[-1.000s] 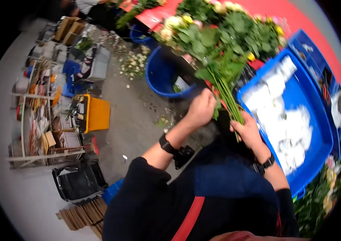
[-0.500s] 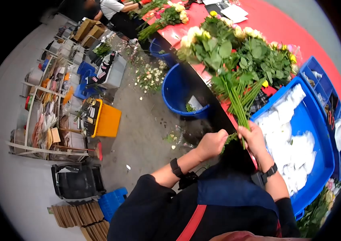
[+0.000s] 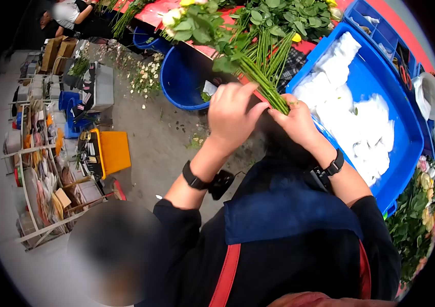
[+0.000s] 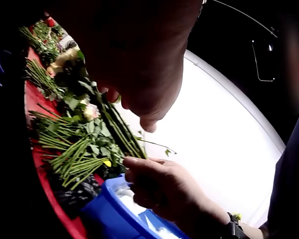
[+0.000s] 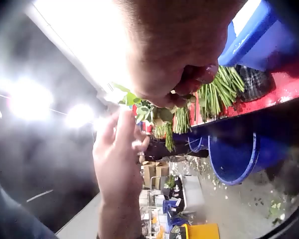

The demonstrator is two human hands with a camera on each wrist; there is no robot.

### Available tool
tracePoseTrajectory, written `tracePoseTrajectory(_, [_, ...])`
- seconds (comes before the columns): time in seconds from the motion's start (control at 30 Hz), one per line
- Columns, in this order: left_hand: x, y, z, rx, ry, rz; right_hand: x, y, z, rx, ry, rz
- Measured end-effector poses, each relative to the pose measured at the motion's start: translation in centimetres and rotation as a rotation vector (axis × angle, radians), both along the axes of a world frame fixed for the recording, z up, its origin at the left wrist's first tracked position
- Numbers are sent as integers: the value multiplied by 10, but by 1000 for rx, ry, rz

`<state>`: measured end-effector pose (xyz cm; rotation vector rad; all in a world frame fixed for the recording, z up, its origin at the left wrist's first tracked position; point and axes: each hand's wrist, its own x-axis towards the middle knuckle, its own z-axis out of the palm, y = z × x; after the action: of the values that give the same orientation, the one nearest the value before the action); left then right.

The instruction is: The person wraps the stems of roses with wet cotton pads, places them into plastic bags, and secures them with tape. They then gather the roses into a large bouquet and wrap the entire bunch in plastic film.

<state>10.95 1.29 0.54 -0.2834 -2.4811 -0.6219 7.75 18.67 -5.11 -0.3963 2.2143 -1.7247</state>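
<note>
Your right hand was closed round the cut ends of the bundle of stems, thumb over the top. The bundle ran up and away from you, with its leaves and pale blooms lying over the edge of the red table. Your left hand was just beside the right one, fingers nearly straight and spread, fingertips at the stems but not wrapped round them. So only one hand truly had the bundle.

That was the weak point. The stems fanned out a little above your right hand, and a one-handed hold that low down could have let the outer ones slide free. Any that slipped would likely have dropped past the table edge, towards the blue bucket or the floor beside it.

The leafy top also lay against the other flowers heaped on the table. Pulling the bundle towards you could have snagged those leaves and dragged loose stems off with it, or bruised the blooms.

The blue tub of white wrappers sat right by your right wrist. A quick swing that way could have knocked the stem ends against its wall and jolted your hold. I could not tell whether the stems had thorns; if they did, squeezing harder would have hurt.
</note>
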Motion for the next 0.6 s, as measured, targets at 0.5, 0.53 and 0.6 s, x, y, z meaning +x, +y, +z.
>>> tracePoseTrajectory(0.5, [10,40,-15,117,-66,-146,13,20,1,198,168,101])
tracePoseTrajectory(0.53, [17,49,8,43,-52,-265,12,22,-2,227,190,110])
tracePoseTrajectory(0.6, [23,45,-2,96,-53,-179,14,18,-8,216,266,88])
